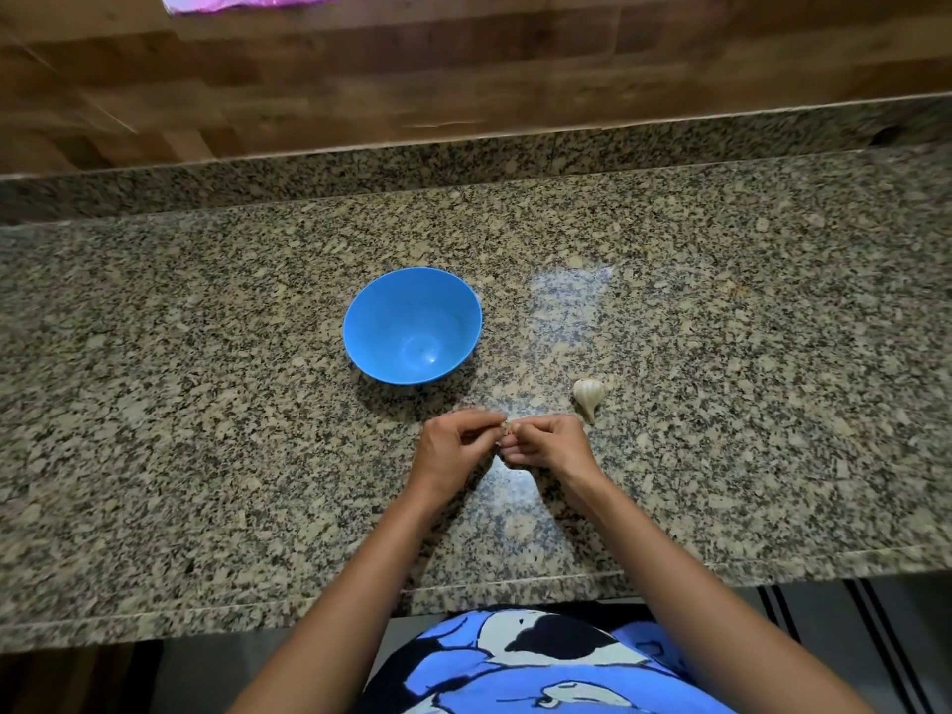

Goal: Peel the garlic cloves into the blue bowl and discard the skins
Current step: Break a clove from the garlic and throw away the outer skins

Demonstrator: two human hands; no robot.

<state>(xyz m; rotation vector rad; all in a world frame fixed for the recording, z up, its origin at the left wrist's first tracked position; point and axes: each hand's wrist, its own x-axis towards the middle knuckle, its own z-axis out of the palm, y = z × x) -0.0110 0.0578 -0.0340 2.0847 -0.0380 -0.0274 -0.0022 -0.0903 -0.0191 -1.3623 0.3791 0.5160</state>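
Step in hand: peeling one clove (506, 429), held between both hands just above the counter (206, 363), on the near side of the blue bowl (412, 280).
Left hand (452, 445): fingers curled, thumb and fingertips pinching the clove from its own side.
Right hand (550, 444): fingers curled in, tips pressed on the clove's other side. Which finger works the skin is too small to tell.
Clove: a small tan speck between the fingertips, mostly hidden, so how much skin is off cannot be judged.
Blue bowl: near, just beyond the hands and a little left. Nothing shows inside, so the task looks early.
Garlic bulb (588, 395): lying on the counter just beyond the right hand, apart from the bowl.
Doing it well: probably grip firmly with one hand, nick the skin at the root end with a nail of the other, and strip it lengthwise in a few pieces.
Care: keep loose skin in the fingers and away from the bowl, and drop only the bare clove in.
Risk: a slick peeled clove may slip from a light pinch, so work low.
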